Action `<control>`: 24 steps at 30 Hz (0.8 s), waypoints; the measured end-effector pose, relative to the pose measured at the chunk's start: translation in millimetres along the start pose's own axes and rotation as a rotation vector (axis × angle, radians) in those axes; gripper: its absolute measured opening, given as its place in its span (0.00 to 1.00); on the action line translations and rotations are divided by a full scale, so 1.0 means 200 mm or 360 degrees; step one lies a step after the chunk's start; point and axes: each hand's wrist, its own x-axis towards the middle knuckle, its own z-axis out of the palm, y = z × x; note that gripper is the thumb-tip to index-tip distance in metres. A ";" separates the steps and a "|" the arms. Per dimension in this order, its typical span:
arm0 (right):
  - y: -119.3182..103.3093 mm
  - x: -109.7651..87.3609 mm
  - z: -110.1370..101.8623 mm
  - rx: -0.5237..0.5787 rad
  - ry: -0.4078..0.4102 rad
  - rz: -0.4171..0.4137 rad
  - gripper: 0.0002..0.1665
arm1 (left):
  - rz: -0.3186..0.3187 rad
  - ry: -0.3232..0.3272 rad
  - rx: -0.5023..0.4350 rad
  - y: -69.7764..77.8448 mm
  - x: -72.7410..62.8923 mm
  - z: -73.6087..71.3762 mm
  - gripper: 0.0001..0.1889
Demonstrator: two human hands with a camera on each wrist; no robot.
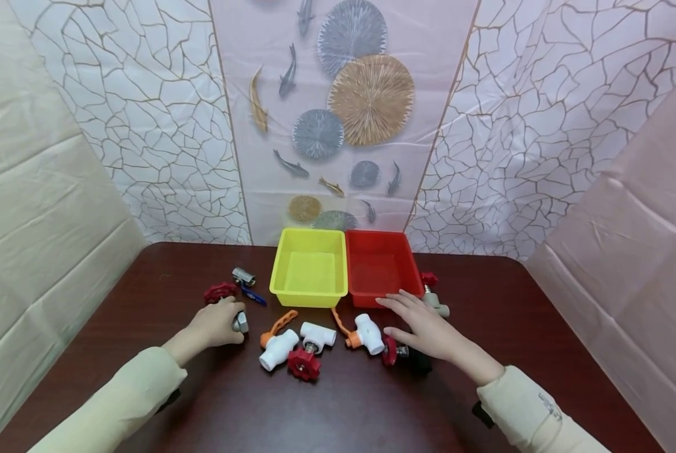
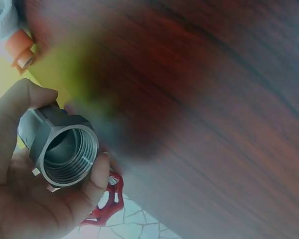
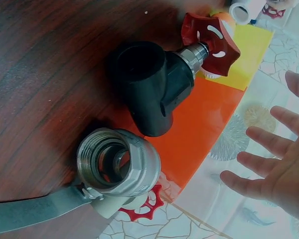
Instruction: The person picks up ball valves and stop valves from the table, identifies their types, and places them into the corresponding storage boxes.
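Observation:
My left hand point(image 1: 213, 324) grips a metal valve point(image 1: 240, 322) at the table's left side. Its threaded hex opening point(image 2: 70, 155) faces the left wrist camera, between thumb and fingers. A red handwheel point(image 1: 220, 292) shows just beyond the fingers. My right hand point(image 1: 431, 330) is spread with straight fingers over the right-hand parts and holds nothing. Near it lies a black valve point(image 3: 149, 89) with a red handwheel point(image 3: 212, 45). Beside that is a metal ball valve point(image 3: 119, 164) with a grey lever, hidden under the hand in the head view.
A yellow bin point(image 1: 309, 299) and a red bin point(image 1: 366, 301) stand side by side at the back. In front lie two white ball valves point(image 1: 279, 350) with orange levers and a white valve point(image 1: 317, 335) with a red wheel. A blue-levered valve point(image 1: 244, 277) lies back left, a beige valve point(image 1: 436, 305) right.

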 end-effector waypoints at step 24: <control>-0.13 0.14 0.03 -0.0020 0.0112 0.0137 0.27 | 0.0109 0.0409 -0.0139 0.11 -0.18 -0.10 0.17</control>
